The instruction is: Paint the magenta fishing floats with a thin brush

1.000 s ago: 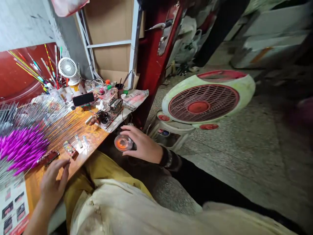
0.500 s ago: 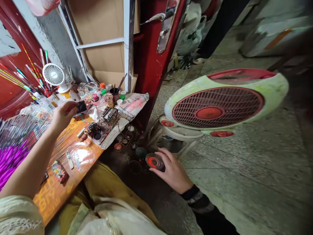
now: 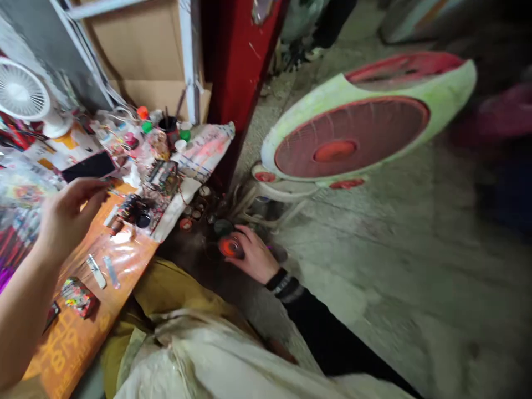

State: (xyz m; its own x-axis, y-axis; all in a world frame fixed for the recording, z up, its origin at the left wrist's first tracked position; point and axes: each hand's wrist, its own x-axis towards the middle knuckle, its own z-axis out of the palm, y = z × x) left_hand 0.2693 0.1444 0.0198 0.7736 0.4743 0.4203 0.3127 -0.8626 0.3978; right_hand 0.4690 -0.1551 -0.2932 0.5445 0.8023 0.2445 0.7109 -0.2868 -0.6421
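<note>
My right hand [image 3: 255, 257] grips a small round pot [image 3: 231, 247] with orange-red inside, low beside the table, its fingers and thumb around the rim. Just behind that pot is a dark round container [image 3: 223, 227], among several small paint pots on a low surface. Over the table, my left hand [image 3: 68, 213] has its fingers bent and drawn together; whether something thin is in them I cannot make out. Behind those fingers a dark-screened phone [image 3: 89, 167] leans near the white fan. Motion blurs both hands a little.
The orange table [image 3: 137, 255] carries a paint-stained box [image 3: 78, 296], flat strips [image 3: 96, 271], a black paint cup [image 3: 143, 220] and crowded bottles. A small white fan [image 3: 25, 91] stands at left. To the right, a large green-and-red floor fan [image 3: 353, 133] rises close beyond my right hand.
The view has shifted, moving the scene left and up. My left hand has come down off the phone, showing more of its screen. My right hand has brought the pot nearer the dark container.
</note>
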